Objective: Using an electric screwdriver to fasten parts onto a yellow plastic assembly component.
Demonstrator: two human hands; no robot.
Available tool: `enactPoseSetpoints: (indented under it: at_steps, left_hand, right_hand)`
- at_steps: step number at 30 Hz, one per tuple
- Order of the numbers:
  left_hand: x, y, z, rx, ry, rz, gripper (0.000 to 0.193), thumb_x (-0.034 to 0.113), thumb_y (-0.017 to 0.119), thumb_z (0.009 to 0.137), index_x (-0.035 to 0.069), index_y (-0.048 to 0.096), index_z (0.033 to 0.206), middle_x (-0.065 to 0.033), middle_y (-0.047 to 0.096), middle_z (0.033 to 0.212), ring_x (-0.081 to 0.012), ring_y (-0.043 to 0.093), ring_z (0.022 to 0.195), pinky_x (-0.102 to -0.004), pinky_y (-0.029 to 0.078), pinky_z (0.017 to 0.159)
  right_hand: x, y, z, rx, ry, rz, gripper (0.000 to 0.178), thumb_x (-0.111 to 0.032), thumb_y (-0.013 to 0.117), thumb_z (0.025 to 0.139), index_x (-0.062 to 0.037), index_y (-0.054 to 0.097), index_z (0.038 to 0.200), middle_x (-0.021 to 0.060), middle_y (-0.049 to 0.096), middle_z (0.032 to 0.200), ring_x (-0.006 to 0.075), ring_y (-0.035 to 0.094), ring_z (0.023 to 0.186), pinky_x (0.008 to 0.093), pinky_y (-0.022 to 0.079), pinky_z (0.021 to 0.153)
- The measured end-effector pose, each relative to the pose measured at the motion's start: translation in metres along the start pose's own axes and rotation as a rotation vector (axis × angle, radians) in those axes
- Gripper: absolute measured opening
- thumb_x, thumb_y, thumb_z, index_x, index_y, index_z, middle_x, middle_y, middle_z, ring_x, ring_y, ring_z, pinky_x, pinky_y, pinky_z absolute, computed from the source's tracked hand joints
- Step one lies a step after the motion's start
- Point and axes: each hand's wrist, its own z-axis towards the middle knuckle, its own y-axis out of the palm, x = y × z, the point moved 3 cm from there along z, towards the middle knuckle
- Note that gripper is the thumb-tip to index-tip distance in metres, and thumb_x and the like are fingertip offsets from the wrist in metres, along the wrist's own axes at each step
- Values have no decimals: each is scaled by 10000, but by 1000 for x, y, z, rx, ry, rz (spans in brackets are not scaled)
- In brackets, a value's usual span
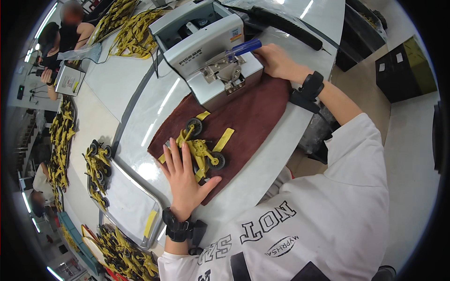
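A yellow toy motorcycle [200, 152] with black wheels lies on its side on a dark red cloth [262, 110]. My left hand [183, 180] is open, its fingers spread flat over the toy's left side. Yellow strips [224, 139] lie around the toy on the cloth. Just beyond stands a grey box-shaped machine [206, 58], like a screw feeder, with a metal mechanism at its front. Across that mechanism lies a blue-handled screwdriver [246, 47]. My right hand [281, 63] is at the machine's right side, close to the handle's end; its fingertips are partly hidden.
A black electric screwdriver [286, 29] lies behind the machine. Left of the cloth is a metal-rimmed tray [157, 206], with several toy motorcycles [97, 171] at its far end. Heaps of yellow parts [133, 35] line the table. Another person [61, 40] sits at the far left.
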Motion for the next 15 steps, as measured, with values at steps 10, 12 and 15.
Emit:
enactPoseSetpoints:
  at_steps: [10,12,15]
  left_hand:
    - [5,-2,0,7,34,-52,1095,636,670,676,1,215,1442,-290,102,1494,-504,69,1367,-659,38,1040]
    - [2,-5,-3,2,28,-78,1111,628,682,670,-6,197,1443,-291,100,1494,-499,69,1369,-659,40,1040]
    - [0,-28,0,-34,-16,-204,1170,583,731,646,-18,131,1450,-297,95,1493,-472,81,1381,-661,29,1038]
  right_hand:
    - [4,-7,-1,207,-230,-167,279,-119,507,865,-87,584,1132,195,635,842,407,579,809,491,453,680]
    - [-1,-5,-4,197,-261,-184,295,-108,504,858,-76,578,1142,198,633,845,408,575,812,489,449,688]
    - [-2,-3,-11,-2,24,-172,561,14,521,662,4,525,1223,234,597,1038,404,525,1012,450,420,885]
